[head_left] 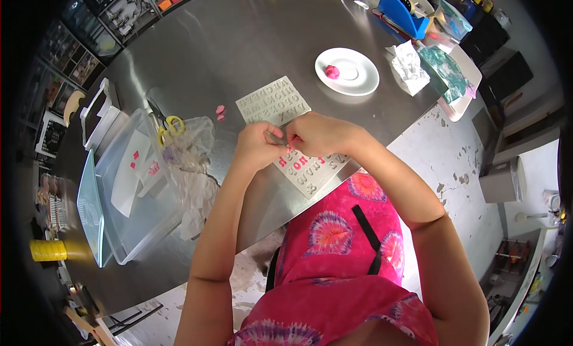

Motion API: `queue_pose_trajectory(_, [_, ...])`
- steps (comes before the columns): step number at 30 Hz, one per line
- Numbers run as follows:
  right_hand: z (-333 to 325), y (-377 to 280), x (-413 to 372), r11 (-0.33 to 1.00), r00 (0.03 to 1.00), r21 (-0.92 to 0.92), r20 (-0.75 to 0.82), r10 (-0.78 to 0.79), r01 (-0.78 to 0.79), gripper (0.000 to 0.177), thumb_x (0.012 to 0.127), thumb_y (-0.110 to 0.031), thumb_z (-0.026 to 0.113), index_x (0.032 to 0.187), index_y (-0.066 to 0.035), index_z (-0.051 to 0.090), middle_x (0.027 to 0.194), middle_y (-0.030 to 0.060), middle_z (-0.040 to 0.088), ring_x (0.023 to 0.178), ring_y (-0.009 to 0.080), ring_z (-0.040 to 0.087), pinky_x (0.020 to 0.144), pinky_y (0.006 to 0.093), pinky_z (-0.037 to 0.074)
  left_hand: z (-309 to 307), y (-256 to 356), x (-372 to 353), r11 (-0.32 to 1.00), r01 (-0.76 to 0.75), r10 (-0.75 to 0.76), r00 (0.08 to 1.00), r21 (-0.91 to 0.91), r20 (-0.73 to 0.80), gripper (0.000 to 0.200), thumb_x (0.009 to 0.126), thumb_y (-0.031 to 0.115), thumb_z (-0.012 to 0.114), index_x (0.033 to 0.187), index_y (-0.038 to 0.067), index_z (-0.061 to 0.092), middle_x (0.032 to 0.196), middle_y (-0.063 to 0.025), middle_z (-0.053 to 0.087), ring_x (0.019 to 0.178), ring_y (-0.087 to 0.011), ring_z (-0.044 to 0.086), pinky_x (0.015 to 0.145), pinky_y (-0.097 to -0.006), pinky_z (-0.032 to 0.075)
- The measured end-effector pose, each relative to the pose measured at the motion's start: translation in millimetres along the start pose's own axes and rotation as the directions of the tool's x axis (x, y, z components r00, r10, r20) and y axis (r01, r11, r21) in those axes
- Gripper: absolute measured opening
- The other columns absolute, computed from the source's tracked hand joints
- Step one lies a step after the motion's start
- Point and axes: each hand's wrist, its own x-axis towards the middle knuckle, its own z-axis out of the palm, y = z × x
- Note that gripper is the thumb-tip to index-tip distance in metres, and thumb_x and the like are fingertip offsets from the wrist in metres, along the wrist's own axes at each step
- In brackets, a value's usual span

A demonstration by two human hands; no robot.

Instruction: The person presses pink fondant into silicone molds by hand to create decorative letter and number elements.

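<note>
Two pale grey letter moulds lie at the table edge: the far alphabet mould [273, 101] and the near alphabet mould [307, 182]. Pink paste fills several of the near mould's letters, such as the pink letters [302, 162]. Over that mould's far end, my left hand [258, 145] is closed, with thumb and fingers brought together. Right beside it, my right hand [319, 134] is curled with its fingertips pinched. Whatever sits between the fingertips is too small to make out. Beyond the hands, a pink lump [332, 72] rests on a white plate [364, 80].
Small pink pieces [220, 110] lie on the metal table [197, 53]. At left are yellow-handled scissors [172, 128], a crumpled plastic bag [196, 143] and a clear plastic bin [134, 238]. Crumpled tissue [409, 70] and a blue tape dispenser [401, 16] stand at far right.
</note>
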Motion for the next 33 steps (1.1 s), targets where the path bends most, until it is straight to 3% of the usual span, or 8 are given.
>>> queue_pose_trajectory(4, [-3.7, -5.9, 0.5, 0.998, 0.998, 0.012, 0.036, 0.057, -0.057, 0.014, 0.077, -0.010, 0.055, 0.074, 0.002, 0.062, 0.061, 0.0159, 0.059, 0.058, 0.0264, 0.059, 0.055, 0.0388, 0.045, -1.0, 0.4, 0.3, 1.000, 0.022, -0.022, 1.000, 0.004, 0.007, 0.031, 0.063, 0.000, 0.080, 0.089, -0.002, 0.064, 0.069, -0.0106, 0.068, 0.060, -0.0107, 0.062, 0.056, -0.0255, 0.045])
queue_pose_trajectory(6, [-2.9, -1.7, 2.8, 1.000, 1.000, 0.004, -0.006, 0.002, -0.002, 0.016, 0.076, -0.013, 0.059, 0.078, 0.001, 0.065, 0.063, 0.0159, 0.061, 0.058, 0.0260, 0.060, 0.057, 0.0374, 0.046, -1.7, 1.4, -0.3, 1.000, 0.004, -0.004, 1.000, 0.015, 0.009, 0.029, 0.063, 0.000, 0.079, 0.088, -0.002, 0.064, 0.069, -0.0110, 0.069, 0.061, -0.0109, 0.062, 0.057, -0.0254, 0.046])
queue_pose_trajectory(12, [2.2, 5.7, 5.9, 0.999, 0.993, 0.034, -0.113, 0.041, -0.037, 0.018, 0.071, -0.016, 0.067, 0.081, -0.001, 0.069, 0.068, 0.0166, 0.064, 0.063, 0.0258, 0.062, 0.060, 0.0354, 0.048, -2.5, -7.1, 2.1, 0.999, -0.006, 0.009, 0.997, -0.041, 0.077, 0.019, 0.066, 0.003, 0.078, 0.083, -0.003, 0.070, 0.074, -0.0129, 0.070, 0.065, -0.0132, 0.066, 0.061, -0.0252, 0.051])
queue_pose_trajectory(21, [12.4, 6.0, 2.0, 0.998, 0.964, 0.047, -0.261, 0.055, -0.044, 0.014, 0.070, -0.012, 0.068, 0.079, -0.002, 0.070, 0.071, 0.0151, 0.066, 0.067, 0.0255, 0.065, 0.062, 0.0350, 0.050, -4.2, -6.1, 3.9, 0.999, -0.045, 0.043, 0.994, 0.020, 0.096, 0.018, 0.065, 0.010, 0.078, 0.079, 0.000, 0.073, 0.074, -0.0132, 0.071, 0.066, -0.0154, 0.068, 0.063, -0.0262, 0.053])
queue_pose_trajectory(25, [12.4, 14.1, 0.6, 0.999, 0.971, 0.054, -0.240, 0.004, 0.009, 0.012, 0.071, -0.010, 0.067, 0.079, -0.002, 0.070, 0.072, 0.0140, 0.067, 0.068, 0.0248, 0.065, 0.063, 0.0345, 0.051, -5.8, 5.2, 1.9, 0.989, -0.046, 0.037, 0.997, 0.138, 0.073, 0.019, 0.063, 0.012, 0.077, 0.079, 0.003, 0.074, 0.073, -0.0127, 0.071, 0.065, -0.0170, 0.068, 0.063, -0.0272, 0.053])
queue_pose_trajectory(27, [14.6, 20.7, 1.7, 0.977, 0.954, 0.161, -0.288, -0.089, 0.140, 0.010, 0.072, -0.009, 0.066, 0.079, -0.003, 0.070, 0.073, 0.0128, 0.067, 0.068, 0.0247, 0.065, 0.064, 0.0342, 0.051, -5.1, 2.1, 3.7, 0.992, -0.041, 0.033, 0.997, 0.122, 0.068, 0.019, 0.062, 0.013, 0.076, 0.078, 0.003, 0.074, 0.073, -0.0126, 0.070, 0.065, -0.0173, 0.068, 0.063, -0.0274, 0.053])
queue_pose_trajectory(30, [6.5, 13.5, -1.7, 0.987, 0.982, 0.143, -0.184, -0.039, 0.066, 0.012, 0.072, -0.011, 0.067, 0.080, -0.003, 0.070, 0.073, 0.0122, 0.067, 0.070, 0.0244, 0.066, 0.064, 0.0339, 0.051, -4.5, -0.4, 4.9, 0.994, -0.032, 0.025, 0.998, 0.109, 0.064, 0.019, 0.062, 0.013, 0.076, 0.077, 0.003, 0.074, 0.072, -0.0125, 0.070, 0.065, -0.0175, 0.068, 0.064, -0.0276, 0.053])
queue_pose_trajectory(33, [7.3, 8.2, 0.3, 0.997, 0.982, 0.072, -0.188, 0.004, 0.010, 0.013, 0.070, -0.014, 0.069, 0.078, -0.003, 0.070, 0.072, 0.0130, 0.067, 0.070, 0.0243, 0.066, 0.064, 0.0336, 0.051, -5.0, -1.2, 5.2, 0.994, -0.029, 0.021, 0.997, 0.102, 0.077, 0.018, 0.062, 0.013, 0.076, 0.077, 0.002, 0.074, 0.072, -0.0128, 0.070, 0.065, -0.0177, 0.069, 0.064, -0.0274, 0.053])
